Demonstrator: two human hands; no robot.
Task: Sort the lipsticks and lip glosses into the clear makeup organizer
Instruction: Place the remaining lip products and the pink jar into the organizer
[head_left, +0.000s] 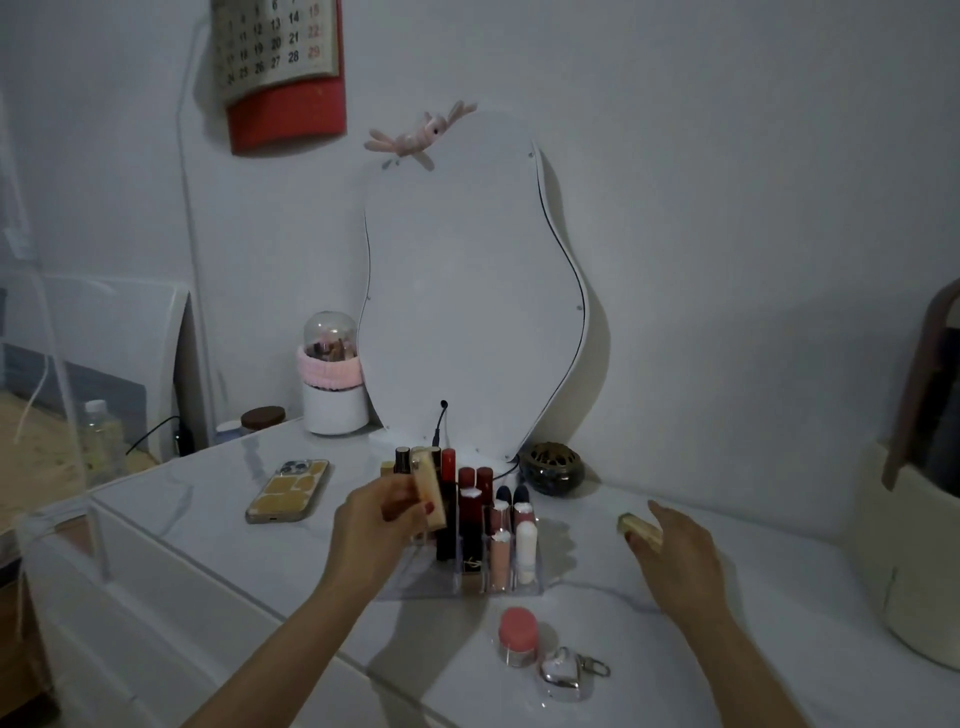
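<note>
The clear makeup organizer (415, 581) stands on the white table in front of the mirror, holding several upright lipsticks and lip glosses (470, 512). My left hand (379, 512) holds a cream rectangular lipstick (431, 488) tilted just above the organizer's left side. My right hand (675, 545) is to the right of the organizer, low over the table, its fingers pinching a second cream lipstick (640, 529).
A phone (288, 491) lies left of the organizer. In front stand a pink-lidded jar (517, 635) and a clear heart keychain (563, 673). A dark round burner (551, 467) sits behind on the right, a white brush holder (332, 379) behind on the left, a cream bag (909, 545) at far right.
</note>
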